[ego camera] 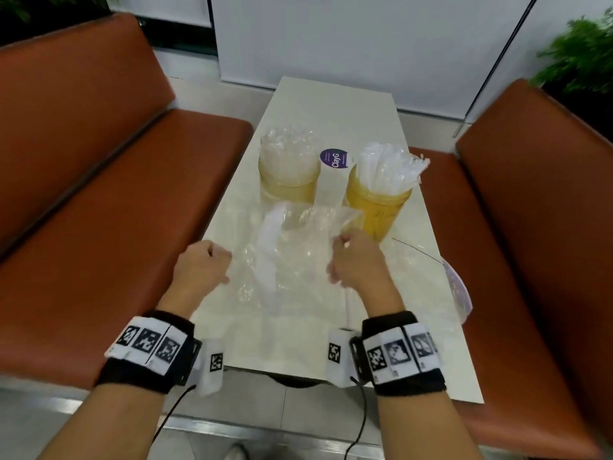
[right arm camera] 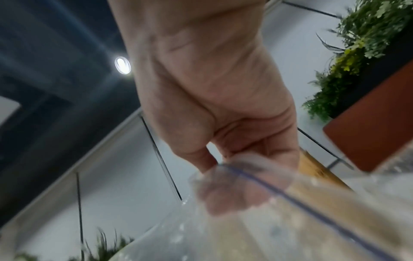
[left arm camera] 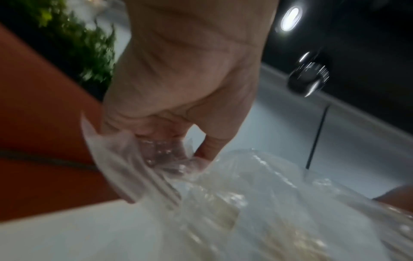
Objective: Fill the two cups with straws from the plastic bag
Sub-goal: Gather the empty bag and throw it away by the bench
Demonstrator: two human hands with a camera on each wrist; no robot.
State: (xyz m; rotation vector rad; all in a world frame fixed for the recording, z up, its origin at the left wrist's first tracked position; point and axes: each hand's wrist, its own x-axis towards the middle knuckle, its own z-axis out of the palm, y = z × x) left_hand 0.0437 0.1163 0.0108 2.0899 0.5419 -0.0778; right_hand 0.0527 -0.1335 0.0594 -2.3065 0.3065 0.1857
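Two yellow cups stand on the white table (ego camera: 331, 104). The left cup (ego camera: 288, 184) holds clear-wrapped straws, and the right cup (ego camera: 376, 207) holds white-wrapped straws (ego camera: 388, 171) that fan to the right. In front of them both hands hold up a clear plastic bag (ego camera: 295, 260). My left hand (ego camera: 204, 265) grips its left edge, with the film bunched in the curled fingers (left arm camera: 161, 134). My right hand (ego camera: 355, 260) pinches the bag's right side near its blue-lined rim (right arm camera: 279, 192). A few white straws (ego camera: 270, 257) hang inside the bag.
Brown padded benches (ego camera: 99, 227) run along both sides of the narrow table. A round purple sticker (ego camera: 334, 157) lies between the cups. Another clear bag (ego camera: 459, 290) lies at the table's right edge. Green plants (ego camera: 577, 51) stand behind the right bench.
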